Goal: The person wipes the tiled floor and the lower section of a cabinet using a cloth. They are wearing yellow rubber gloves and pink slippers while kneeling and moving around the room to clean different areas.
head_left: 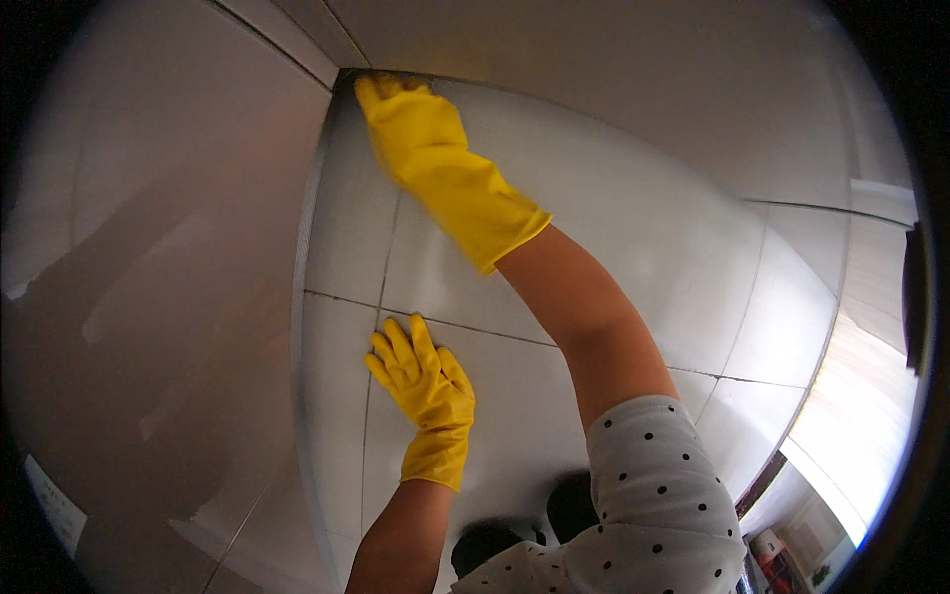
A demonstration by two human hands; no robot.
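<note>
Both of my hands wear long yellow rubber gloves. Flat on the pale floor tiles [515,396] lies my left hand [424,376], its fingers spread and nothing under them that shows. My right hand [401,111] reaches far forward into the dark corner where the left and far panels meet the floor. Its fingers are bent and bunched together against the base of the far panel. Whatever they hold, if anything, is hidden.
A glossy brownish panel [188,297] rises along the left, and another panel [633,69] closes off the far side. Dark shoes [574,505] stand below my body. At the right, a bright light-coloured surface [856,396] borders the tiles, with small items near the lower right.
</note>
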